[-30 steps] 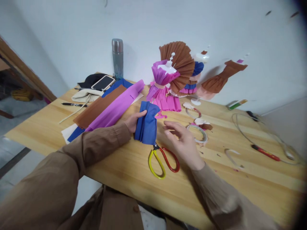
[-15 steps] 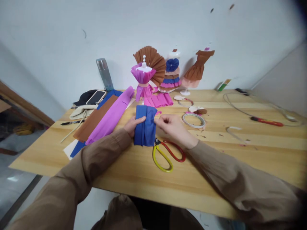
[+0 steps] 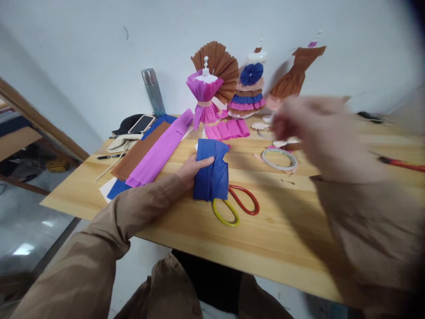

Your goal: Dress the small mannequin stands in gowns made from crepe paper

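- Grey steel flask (image 3: 153, 91), capped and upright at the back of the light wooden table (image 3: 186, 239), by the wall; contents hidden, any print too small to tell.
- Left hand (image 3: 191, 169) low over the table in a brown sleeve, thumb pressed across the top of a folded blue crepe paper piece (image 3: 212, 175), other fingers out of sight beneath: clamped on the paper's left edge.
- Blue piece near the table's middle, lower edge lying over the blades of yellow-and-red-handled scissors (image 3: 237, 206).
- Right hand (image 3: 312, 128) raised off the table, close to the camera and blurred, well apart from the paper; fingers apart or together, impossible to tell.
- White tape ring (image 3: 279, 159) flat on the table, right of the blue piece.
- Long purple crepe paper roll (image 3: 161, 150) and brown crepe sheet (image 3: 141, 149) side by side, left of the left hand.
- Small white mannequin in a magenta paper dress (image 3: 204, 93) at the back, with a brown pleated fan behind it.
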`<state>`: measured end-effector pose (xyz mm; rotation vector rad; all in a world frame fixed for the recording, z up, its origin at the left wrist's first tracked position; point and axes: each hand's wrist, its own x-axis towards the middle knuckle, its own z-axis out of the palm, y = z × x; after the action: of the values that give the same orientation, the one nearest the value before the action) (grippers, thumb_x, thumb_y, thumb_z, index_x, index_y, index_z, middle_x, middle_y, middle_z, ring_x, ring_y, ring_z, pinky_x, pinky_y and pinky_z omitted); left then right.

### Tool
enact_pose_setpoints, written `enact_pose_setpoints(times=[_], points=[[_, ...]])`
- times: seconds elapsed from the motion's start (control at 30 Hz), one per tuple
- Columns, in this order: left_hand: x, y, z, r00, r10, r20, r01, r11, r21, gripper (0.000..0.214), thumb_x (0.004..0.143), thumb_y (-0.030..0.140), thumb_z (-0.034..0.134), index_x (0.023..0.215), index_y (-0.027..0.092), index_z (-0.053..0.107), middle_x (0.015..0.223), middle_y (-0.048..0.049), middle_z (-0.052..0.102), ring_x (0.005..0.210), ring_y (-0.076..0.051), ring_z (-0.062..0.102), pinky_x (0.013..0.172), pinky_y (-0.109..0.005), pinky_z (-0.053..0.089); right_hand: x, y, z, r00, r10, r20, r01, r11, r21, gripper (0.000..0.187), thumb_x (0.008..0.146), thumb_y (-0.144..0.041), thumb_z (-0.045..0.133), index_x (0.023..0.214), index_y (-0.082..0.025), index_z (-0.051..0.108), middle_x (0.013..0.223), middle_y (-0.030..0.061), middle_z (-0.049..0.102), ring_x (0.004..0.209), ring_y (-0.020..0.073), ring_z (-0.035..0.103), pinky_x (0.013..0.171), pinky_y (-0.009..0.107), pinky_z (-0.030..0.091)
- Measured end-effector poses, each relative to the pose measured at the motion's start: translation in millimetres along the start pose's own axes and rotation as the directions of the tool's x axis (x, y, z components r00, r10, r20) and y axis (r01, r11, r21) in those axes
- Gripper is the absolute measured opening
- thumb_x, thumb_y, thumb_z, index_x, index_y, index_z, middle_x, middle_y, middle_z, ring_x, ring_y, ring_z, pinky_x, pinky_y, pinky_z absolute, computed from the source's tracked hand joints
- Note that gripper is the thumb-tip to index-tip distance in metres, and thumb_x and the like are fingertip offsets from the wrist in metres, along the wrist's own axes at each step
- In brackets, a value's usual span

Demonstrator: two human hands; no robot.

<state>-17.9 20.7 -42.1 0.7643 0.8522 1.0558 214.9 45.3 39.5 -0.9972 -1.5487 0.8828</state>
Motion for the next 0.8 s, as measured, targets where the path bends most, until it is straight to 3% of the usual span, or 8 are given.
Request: enact_pose_setpoints(times=[0.07,0.13,0.17,0.2,0.33,0.53,0.73,0.8], points=[[-2,-1,1.7,1.0,0.02,0.014,-0.021,1.0,0.008,0.039,0.063,0.032,0.085,0.091,0.01,0.068,0.083,-0.007,0.073,0.072,-0.018,0.068,0.075,-0.035,0.055,2,17,30,0.973,0.132,0.191,-0.144,0.988,0.05,0.04,0.074,-0.059,0.071,0.084,-0.02,0.071,0.075,0.0042,0.068,0.067,0.0163,0.063,0.058,0.029,0.045],[-3,-2,0.0,0.998,0.07,0.007,-0.07,0.996,0.046,0.042,0.063,0.034,0.086,0.093,0.011,0.068,0.082,-0.0065,0.072,0.071,-0.018,0.068,0.076,-0.035,0.055,-2,37,59,0.891,0.235,0.388,-0.297,0.949,0.107,0.04,0.074,-0.059,0.069,0.086,-0.021,0.071,0.081,0.0054,0.072,0.073,0.0188,0.066,0.065,0.033,0.05],[-3,-2,-1.8,0.995,0.098,-0.004,-0.098,0.993,0.073,0.043,0.063,0.035,0.086,0.094,0.011,0.068,0.082,-0.0064,0.073,0.072,-0.018,0.068,0.077,-0.035,0.054,-5,46,70,0.82,0.301,0.487,-0.434,0.881,0.187,0.039,0.072,-0.057,0.072,0.085,-0.021,0.072,0.083,0.0051,0.073,0.074,0.0186,0.067,0.068,0.033,0.051],[-2,-2,-4.1,0.993,0.121,-0.015,-0.119,0.988,0.1,0.044,0.063,0.036,0.086,0.096,0.011,0.068,0.083,-0.0066,0.073,0.073,-0.019,0.068,0.079,-0.036,0.054,-8,53,78,0.798,0.318,0.511,-0.471,0.858,0.202,0.037,0.067,-0.056,0.075,0.08,-0.021,0.072,0.078,0.0038,0.073,0.068,0.017,0.065,0.066,0.032,0.051],[3,0,-14.9,0.984,0.17,-0.051,-0.159,0.972,0.174,0.049,0.06,0.038,0.087,0.097,0.011,0.069,0.09,-0.0084,0.074,0.083,-0.022,0.069,0.085,-0.037,0.053,-13,70,82,0.826,0.359,0.436,-0.523,0.776,0.352,0.03,0.055,-0.036,0.087,0.076,-0.02,0.072,0.07,-0.0009,0.071,0.061,0.0127,0.062,0.065,0.028,0.05],[7,-6,-23.4,0.996,0.092,0.022,-0.094,0.972,0.213,0.043,0.061,0.038,0.085,0.089,0.009,0.071,0.087,-0.0095,0.074,0.081,-0.023,0.068,0.083,-0.038,0.051,-10,75,67,0.89,0.376,0.257,-0.455,0.756,0.47,0.019,0.059,-0.026,0.086,0.067,-0.021,0.069,0.062,-0.0045,0.068,0.053,0.0087,0.056,0.056,0.024,0.046],[5,-10,-21.8,0.994,0.097,-0.045,-0.088,0.983,0.158,0.039,0.062,0.035,0.085,0.087,0.009,0.07,0.085,-0.0089,0.073,0.076,-0.019,0.066,0.082,-0.036,0.052,-19,73,73,0.813,0.391,0.432,-0.565,0.71,0.419,0.03,0.057,-0.028,0.087,0.082,-0.021,0.073,0.077,-0.0003,0.075,0.066,0.0148,0.066,0.072,0.031,0.054],[6,-9,-23.0,0.992,0.113,-0.064,-0.102,0.984,0.147,0.04,0.063,0.036,0.084,0.089,0.009,0.069,0.085,-0.0086,0.073,0.076,-0.019,0.066,0.082,-0.036,0.052,-20,73,73,0.821,0.4,0.407,-0.554,0.733,0.396,0.029,0.055,-0.029,0.088,0.078,-0.019,0.072,0.074,0.0,0.075,0.062,0.0141,0.066,0.068,0.029,0.054]])
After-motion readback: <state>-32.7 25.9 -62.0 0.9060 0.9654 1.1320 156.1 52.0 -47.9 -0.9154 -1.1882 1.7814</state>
